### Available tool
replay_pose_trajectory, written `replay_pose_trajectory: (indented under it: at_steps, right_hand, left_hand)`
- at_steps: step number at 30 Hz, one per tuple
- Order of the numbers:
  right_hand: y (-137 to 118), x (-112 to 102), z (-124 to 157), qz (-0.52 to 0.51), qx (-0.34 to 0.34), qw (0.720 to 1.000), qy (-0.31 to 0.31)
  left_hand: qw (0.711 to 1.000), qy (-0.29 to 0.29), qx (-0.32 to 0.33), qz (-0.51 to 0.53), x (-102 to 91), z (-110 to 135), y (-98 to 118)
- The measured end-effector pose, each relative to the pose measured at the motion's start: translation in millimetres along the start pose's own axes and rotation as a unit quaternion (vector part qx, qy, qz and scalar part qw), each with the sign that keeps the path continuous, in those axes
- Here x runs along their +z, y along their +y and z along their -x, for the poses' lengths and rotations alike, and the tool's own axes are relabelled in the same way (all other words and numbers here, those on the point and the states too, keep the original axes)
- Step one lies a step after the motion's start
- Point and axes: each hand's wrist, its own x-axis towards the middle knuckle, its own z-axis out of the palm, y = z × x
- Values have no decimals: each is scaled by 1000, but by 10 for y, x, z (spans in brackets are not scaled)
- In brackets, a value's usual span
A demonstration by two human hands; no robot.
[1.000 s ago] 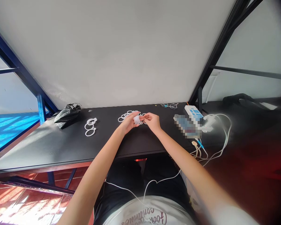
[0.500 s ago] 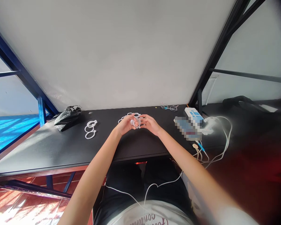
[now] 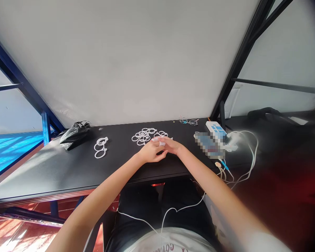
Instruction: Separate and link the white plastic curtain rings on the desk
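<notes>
My left hand (image 3: 152, 152) and my right hand (image 3: 171, 144) meet over the black table, fingers overlapping. White plastic rings (image 3: 162, 143) show between them, bunched at the fingers, and both hands appear closed about these. The left thumb sticks out towards the right palm. Just beyond the fingers lies a loose pile of several white rings (image 3: 141, 134), thin and round, and its right end is partly hidden by my hands. Farther left, a short row of white rings (image 3: 100, 153) with small knobs on their edges lies apart from the pile.
A crumpled black plastic bag (image 3: 75, 135) is at the back left. Eyeglasses (image 3: 189, 121) lie near the wall. On the right are a blurred-out phone (image 3: 208, 144), a white power strip (image 3: 216, 130) and looping white cables (image 3: 252, 162). The table's front edge (image 3: 157, 178) is near my lap.
My hands came together and moved slightly nearer and right, uncovering the ring pile. The left hand turned over, so its back now faces up. The view tilted slightly.
</notes>
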Motion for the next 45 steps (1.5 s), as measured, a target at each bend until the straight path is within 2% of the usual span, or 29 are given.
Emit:
replay_pose_trajectory:
  at_steps: [4,8,11,17,23,27,29,32,34,38,41,43,45]
  right_hand:
    - [-6,70,12,-3,-31,999,31]
    - [-6,106,12,-4,-56,996,74]
    - [2,117,-11,-15,-57,994,97]
    - [70,151,-126,-59,-59,985,151]
    - [185,122,-211,-71,-81,975,195]
    - [202,127,-208,-43,-99,973,205]
    - [174,129,-190,-44,-99,976,189]
    - [105,113,-142,-45,-74,990,112]
    - [68,99,-107,-25,-41,996,70]
    - [55,116,-83,-27,2,995,92]
    - [76,160,-103,-58,-2,992,112]
    - [93,187,-116,-68,-6,992,109]
    - [112,207,-123,-67,-14,991,119]
  left_hand:
    - [989,-17,-113,97,0,8,-2]
    - [952,-7,-219,215,-7,-3,33]
    - [929,14,-254,269,9,-22,57]
    - [904,82,-309,285,101,-57,41]
    - [788,136,-395,452,87,-37,-82]
    - [748,129,-421,497,37,0,-119]
    - [726,145,-425,521,5,16,-126]
    - [677,183,-416,579,-51,36,-139]
    - [653,187,-407,610,-84,46,-148]
    - [621,172,-407,648,-111,51,-163]
    - [612,189,-433,634,-107,46,-183]
    - [625,202,-475,586,-97,44,-199]
    - [649,201,-514,523,-76,44,-215]
